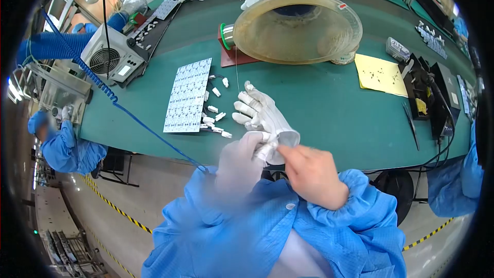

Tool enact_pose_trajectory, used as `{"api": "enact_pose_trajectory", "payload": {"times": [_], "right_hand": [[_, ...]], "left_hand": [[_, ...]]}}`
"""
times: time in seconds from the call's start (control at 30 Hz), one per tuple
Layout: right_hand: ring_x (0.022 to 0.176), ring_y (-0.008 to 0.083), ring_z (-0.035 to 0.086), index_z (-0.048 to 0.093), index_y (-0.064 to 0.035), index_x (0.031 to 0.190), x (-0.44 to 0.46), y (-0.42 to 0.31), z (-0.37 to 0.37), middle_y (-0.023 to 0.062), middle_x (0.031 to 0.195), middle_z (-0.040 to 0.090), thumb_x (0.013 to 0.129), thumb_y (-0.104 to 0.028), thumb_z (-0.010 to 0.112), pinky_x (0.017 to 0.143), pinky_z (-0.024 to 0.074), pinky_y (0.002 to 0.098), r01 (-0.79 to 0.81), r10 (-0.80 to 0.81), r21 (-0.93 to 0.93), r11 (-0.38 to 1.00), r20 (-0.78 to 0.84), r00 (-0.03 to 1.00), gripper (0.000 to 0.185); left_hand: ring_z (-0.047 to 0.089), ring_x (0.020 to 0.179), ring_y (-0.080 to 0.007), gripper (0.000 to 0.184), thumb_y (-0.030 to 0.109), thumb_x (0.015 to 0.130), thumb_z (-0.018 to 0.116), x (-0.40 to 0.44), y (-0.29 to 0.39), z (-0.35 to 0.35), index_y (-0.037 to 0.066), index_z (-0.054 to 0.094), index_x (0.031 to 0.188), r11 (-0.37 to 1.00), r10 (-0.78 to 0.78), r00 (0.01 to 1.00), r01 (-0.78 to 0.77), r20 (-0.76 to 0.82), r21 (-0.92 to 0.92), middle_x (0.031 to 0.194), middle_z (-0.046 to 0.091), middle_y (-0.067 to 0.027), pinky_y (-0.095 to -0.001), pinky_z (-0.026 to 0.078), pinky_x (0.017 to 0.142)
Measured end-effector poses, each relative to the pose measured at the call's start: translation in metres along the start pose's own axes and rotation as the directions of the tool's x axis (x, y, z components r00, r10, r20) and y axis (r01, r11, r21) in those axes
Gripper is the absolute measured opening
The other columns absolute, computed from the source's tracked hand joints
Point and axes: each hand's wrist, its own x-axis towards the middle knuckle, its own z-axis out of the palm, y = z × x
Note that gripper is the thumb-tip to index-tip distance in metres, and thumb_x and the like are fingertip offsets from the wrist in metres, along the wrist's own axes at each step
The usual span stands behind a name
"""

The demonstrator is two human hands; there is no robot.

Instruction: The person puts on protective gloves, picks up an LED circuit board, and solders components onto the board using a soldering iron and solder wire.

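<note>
Holding white glove point(270, 116) over near edge of tabletop point(319, 92) | with left hand point(237, 163), blurred: closed around glove | with right hand point(315, 174), bare: pinching cuff point(289, 137) | not yet worn

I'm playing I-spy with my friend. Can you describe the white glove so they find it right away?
Start at the big green table, at its near edge, where the left hand and right hand are close together. Right there is the white glove, stretching away over the table. Unlike the small white plugs nearby, it's much bigger and hand-shaped.
</note>
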Motion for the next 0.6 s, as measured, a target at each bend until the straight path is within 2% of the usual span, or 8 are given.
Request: {"api": "enact_pose_trajectory", "payload": {"times": [0.13, 0.17, 0.27, 0.33, 0.37, 0.5, 0.57, 0.6], "right_hand": [[0.085, 0.0271, 0.064, 0.055, 0.0006, 0.115, 0.015, 0.009, 0.012, 0.0112, 0.099, 0.065, 0.081, -0.009, 0.058, 0.068, 0.0527, 0.0339, -0.318, 0.391, -0.228, 0.920, 0.523, 0.757, 0.035], [0.070, 0.0252, 0.061, 0.056, -0.0008, 0.116, 0.027, 0.001, 0.009, 0.0097, 0.093, 0.066, 0.085, -0.008, 0.055, 0.059, 0.0503, 0.0371, -0.704, 0.489, 0.429, 0.566, 0.513, 0.705, 0.032], [0.075, 0.0203, 0.063, 0.054, -0.0030, 0.122, 0.032, -0.008, 0.003, 0.0065, 0.097, 0.064, 0.093, -0.010, 0.051, 0.064, 0.0523, 0.0373, -0.583, 0.504, 0.793, -0.179, 0.582, 0.638, 0.030], [0.113, 0.0186, 0.054, 0.048, -0.0026, 0.128, 0.024, -0.021, 0.010, 0.0091, 0.126, 0.054, 0.093, -0.012, 0.053, 0.094, 0.0444, 0.0301, -0.404, 0.530, 0.894, -0.194, 0.442, 0.724, 0.036], [0.114, 0.0201, 0.053, 0.046, -0.0009, 0.127, 0.005, -0.004, 0.027, 0.0103, 0.126, 0.053, 0.092, -0.009, 0.054, 0.097, 0.0431, 0.0325, -0.392, 0.504, 0.901, 0.186, 0.255, 0.825, 0.037], [0.113, 0.0221, 0.053, 0.049, -0.0005, 0.123, 0.006, 0.026, 0.049, 0.0124, 0.124, 0.054, 0.090, -0.009, 0.055, 0.097, 0.0431, 0.0338, -0.055, 0.387, 0.997, -0.059, 0.074, 0.919, 0.034], [0.111, 0.0235, 0.054, 0.049, -0.0011, 0.124, 0.028, 0.027, 0.023, 0.0140, 0.124, 0.054, 0.091, -0.013, 0.051, 0.096, 0.0426, 0.0328, 0.016, 0.014, 0.696, 0.718, -0.036, 0.999, 0.036], [0.111, 0.0264, 0.055, 0.049, -0.0004, 0.124, 0.035, 0.018, 0.015, 0.0163, 0.124, 0.053, 0.090, -0.013, 0.050, 0.096, 0.0422, 0.0328, -0.110, 0.068, 0.647, 0.754, 0.089, 0.994, 0.036]], "left_hand": [[0.061, 0.066, -0.0250, 0.015, 0.010, 0.081, 0.066, -0.013, 0.002, 0.005, 0.003, 0.058, 0.091, 0.937, 0.336, 0.938, -0.342, 0.086, 0.071, 0.075, 0.062, -0.0130, -0.0347, 0.048, 0.059], [0.061, 0.069, -0.0247, 0.015, 0.012, 0.082, 0.066, -0.015, 0.001, 0.001, 0.003, 0.057, 0.091, 0.945, 0.326, 0.932, -0.318, 0.159, -0.076, 0.078, 0.061, -0.0120, -0.0342, 0.047, 0.062], [0.061, 0.072, -0.0270, 0.017, 0.011, 0.081, 0.066, -0.024, -0.003, 0.000, 0.003, 0.057, 0.093, 0.966, 0.163, 0.921, -0.076, 0.353, -0.247, 0.079, 0.061, -0.0110, -0.0351, 0.048, 0.064], [0.060, 0.078, -0.0281, 0.019, 0.014, 0.079, 0.065, -0.028, -0.003, 0.002, 0.005, 0.056, 0.094, 0.960, 0.160, 0.928, -0.068, 0.335, -0.272, 0.083, 0.060, -0.0087, -0.0377, 0.047, 0.073], [0.060, 0.077, -0.0282, 0.019, 0.012, 0.078, 0.064, -0.025, 0.001, 0.004, 0.005, 0.056, 0.094, 0.929, 0.321, 0.933, -0.276, 0.164, -0.245, 0.082, 0.059, -0.0085, -0.0377, 0.047, 0.072], [0.061, 0.073, -0.0269, 0.021, 0.005, 0.073, 0.062, -0.012, 0.017, 0.006, 0.003, 0.056, 0.092, 0.837, 0.537, 0.843, -0.538, -0.037, -0.100, 0.082, 0.060, -0.0100, -0.0355, 0.048, 0.067], [0.061, 0.072, -0.0238, 0.020, 0.003, 0.074, 0.060, -0.009, 0.024, 0.008, 0.003, 0.056, 0.093, 0.793, 0.607, 0.794, -0.606, 0.006, -0.069, 0.083, 0.061, -0.0084, -0.0320, 0.049, 0.065], [0.061, 0.072, -0.0238, 0.020, 0.003, 0.074, 0.060, -0.010, 0.030, 0.007, 0.003, 0.056, 0.093, 0.795, 0.605, 0.796, -0.603, 0.004, -0.061, 0.083, 0.061, -0.0084, -0.0320, 0.049, 0.065]]}}
